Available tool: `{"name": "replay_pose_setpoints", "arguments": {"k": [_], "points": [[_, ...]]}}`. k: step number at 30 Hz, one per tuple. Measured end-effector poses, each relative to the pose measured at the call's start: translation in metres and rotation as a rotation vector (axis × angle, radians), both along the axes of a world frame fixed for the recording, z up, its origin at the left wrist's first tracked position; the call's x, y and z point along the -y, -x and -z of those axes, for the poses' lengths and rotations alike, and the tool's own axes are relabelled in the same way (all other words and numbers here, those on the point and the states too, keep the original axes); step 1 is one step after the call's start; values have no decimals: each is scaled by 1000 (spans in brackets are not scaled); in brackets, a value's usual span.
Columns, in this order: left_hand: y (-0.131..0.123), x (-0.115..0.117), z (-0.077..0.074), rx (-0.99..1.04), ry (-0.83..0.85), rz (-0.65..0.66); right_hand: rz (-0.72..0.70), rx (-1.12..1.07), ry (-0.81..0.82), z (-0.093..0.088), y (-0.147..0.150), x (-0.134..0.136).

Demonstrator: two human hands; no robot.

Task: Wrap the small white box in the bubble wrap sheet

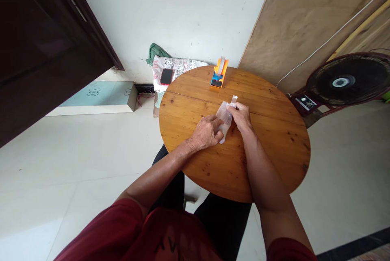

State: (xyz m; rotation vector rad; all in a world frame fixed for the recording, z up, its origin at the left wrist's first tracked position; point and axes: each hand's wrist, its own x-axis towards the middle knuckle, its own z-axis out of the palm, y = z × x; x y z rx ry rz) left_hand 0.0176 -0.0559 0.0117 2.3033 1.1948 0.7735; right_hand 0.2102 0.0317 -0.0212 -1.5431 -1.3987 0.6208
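Plastic packet [226, 125]: translucent, crinkled, lying aslant on round wooden table [274, 131], near the middle of the tabletop, between both hands. Clear strip [234, 99]: short, narrow, jutting from the packet's far end, just past the right fingertips. Right hand [240, 115]: thumb and forefinger closed together in a pinch on the packet's far end, beside the strip. Left hand [207, 132]: palm down, fingers bent over the near left part of the packet, thumb towards its near end; impossible to make out whether gripping or merely pressing. Tape dispenser [217, 77]: orange and blue, upright at the table's far edge, close to white wall [183, 9], well apart from both hands. Phone [166, 76]: dark screen, red edge, resting on white printed sack [190, 64], left of the table's far side. Green bag [157, 52]: bunched, behind the sack. Fan [353, 78]: dark, round, right of the table, before brown board [304, 17]. Door [45, 42]: dark, upper left. Shirt [170, 232]: deep red, dark lettering across the front.
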Motion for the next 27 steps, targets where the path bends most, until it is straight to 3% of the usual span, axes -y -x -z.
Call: {"name": "replay_pose_setpoints", "arguments": {"k": [22,27], "points": [[0,1,3,11,-78,-14,-4,25,13,3,-1,-2],[0,2,3,6,-139,53,9,42,10,1,0,-1]]}}
